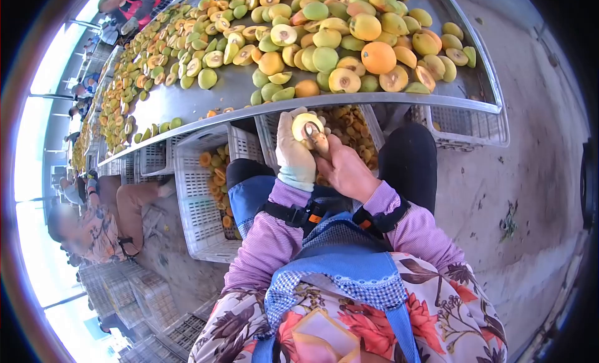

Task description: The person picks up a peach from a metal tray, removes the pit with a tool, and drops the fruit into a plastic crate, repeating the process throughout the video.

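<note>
My left hand point(296, 148), in a pale glove, holds a halved fruit point(307, 127) with its cut face up, just below the table's near edge. Bare, my right hand point(350, 171) is closed around a small tool point(321, 143), whose end meets the cut face of the fruit. Most of the tool's handle is hidden by the fingers. Under both hands, between my knees, a crate of cut orange fruit point(349, 129) shows in part.
A metal table point(178, 104) bears piles of green and orange fruit, many cut in half. A white crate point(203, 238) with fruit pieces stands at left, another crate point(465, 127) under the table at right. A seated co-worker point(93, 232) and other people are at left.
</note>
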Action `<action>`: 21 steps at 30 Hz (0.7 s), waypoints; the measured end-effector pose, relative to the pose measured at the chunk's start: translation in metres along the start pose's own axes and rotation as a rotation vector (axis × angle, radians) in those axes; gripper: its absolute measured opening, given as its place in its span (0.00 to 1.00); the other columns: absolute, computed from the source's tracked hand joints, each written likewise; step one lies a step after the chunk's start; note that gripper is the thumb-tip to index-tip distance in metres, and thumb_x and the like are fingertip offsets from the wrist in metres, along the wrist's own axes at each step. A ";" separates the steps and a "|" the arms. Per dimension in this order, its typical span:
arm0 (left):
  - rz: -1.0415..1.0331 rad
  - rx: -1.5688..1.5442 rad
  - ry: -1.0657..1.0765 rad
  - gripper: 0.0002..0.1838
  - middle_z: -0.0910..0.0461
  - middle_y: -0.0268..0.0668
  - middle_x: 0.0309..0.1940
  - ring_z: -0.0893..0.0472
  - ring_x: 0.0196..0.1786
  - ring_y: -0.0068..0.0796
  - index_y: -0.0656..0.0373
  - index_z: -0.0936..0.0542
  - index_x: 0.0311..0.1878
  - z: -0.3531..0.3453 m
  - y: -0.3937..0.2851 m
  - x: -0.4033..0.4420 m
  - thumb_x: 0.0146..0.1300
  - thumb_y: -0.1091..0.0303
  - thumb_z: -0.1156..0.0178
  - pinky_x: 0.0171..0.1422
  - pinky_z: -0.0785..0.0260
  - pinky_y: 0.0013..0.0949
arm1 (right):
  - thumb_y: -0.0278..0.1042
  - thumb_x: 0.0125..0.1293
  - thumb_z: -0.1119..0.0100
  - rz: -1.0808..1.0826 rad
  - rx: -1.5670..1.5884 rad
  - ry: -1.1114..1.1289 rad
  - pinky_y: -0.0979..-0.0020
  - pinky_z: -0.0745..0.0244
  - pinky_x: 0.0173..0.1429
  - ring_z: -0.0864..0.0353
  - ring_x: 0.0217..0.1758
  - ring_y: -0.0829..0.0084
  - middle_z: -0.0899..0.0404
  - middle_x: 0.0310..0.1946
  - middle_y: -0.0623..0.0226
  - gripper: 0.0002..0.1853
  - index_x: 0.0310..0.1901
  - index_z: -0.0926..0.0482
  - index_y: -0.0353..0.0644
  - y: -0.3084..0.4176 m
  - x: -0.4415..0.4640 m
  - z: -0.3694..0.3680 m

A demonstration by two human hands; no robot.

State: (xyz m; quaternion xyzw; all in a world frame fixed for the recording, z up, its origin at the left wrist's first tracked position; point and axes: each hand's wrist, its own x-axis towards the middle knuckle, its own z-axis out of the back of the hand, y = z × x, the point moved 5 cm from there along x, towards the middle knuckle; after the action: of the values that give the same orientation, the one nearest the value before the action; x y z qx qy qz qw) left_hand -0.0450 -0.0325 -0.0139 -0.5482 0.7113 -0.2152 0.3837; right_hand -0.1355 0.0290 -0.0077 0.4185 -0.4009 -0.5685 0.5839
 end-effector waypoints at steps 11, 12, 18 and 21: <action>-0.083 0.047 -0.001 0.17 0.26 0.39 0.36 0.22 0.37 0.34 0.61 0.28 0.44 0.005 -0.001 -0.003 0.69 0.55 0.56 0.40 0.24 0.36 | 0.24 0.56 0.48 0.004 0.011 0.055 0.55 0.31 0.32 0.25 0.31 0.40 0.28 0.23 0.42 0.13 0.42 0.38 0.33 0.000 0.000 -0.002; -0.063 0.016 0.007 0.17 0.26 0.39 0.38 0.23 0.40 0.36 0.60 0.28 0.46 0.003 -0.002 -0.007 0.70 0.55 0.56 0.44 0.24 0.38 | 0.24 0.56 0.48 0.025 -0.002 0.010 0.54 0.32 0.32 0.26 0.31 0.40 0.28 0.23 0.41 0.13 0.41 0.38 0.33 0.001 0.000 -0.002; -0.161 0.107 0.013 0.17 0.26 0.39 0.40 0.22 0.42 0.36 0.60 0.30 0.48 0.001 -0.004 -0.009 0.70 0.56 0.57 0.49 0.25 0.39 | 0.23 0.56 0.49 0.030 -0.054 -0.022 0.52 0.33 0.32 0.28 0.32 0.37 0.29 0.24 0.40 0.14 0.41 0.41 0.34 0.000 -0.004 -0.003; -0.180 0.138 0.039 0.16 0.26 0.40 0.39 0.22 0.41 0.37 0.60 0.30 0.47 -0.002 -0.005 -0.010 0.70 0.57 0.57 0.49 0.25 0.38 | 0.23 0.56 0.49 0.026 -0.015 -0.035 0.53 0.33 0.32 0.28 0.32 0.37 0.29 0.23 0.40 0.14 0.41 0.40 0.34 -0.001 -0.004 -0.002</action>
State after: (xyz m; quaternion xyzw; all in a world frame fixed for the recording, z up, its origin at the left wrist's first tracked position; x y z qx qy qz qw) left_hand -0.0430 -0.0251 -0.0062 -0.5778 0.6499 -0.3082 0.3856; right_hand -0.1345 0.0333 -0.0094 0.3986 -0.4122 -0.5711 0.5874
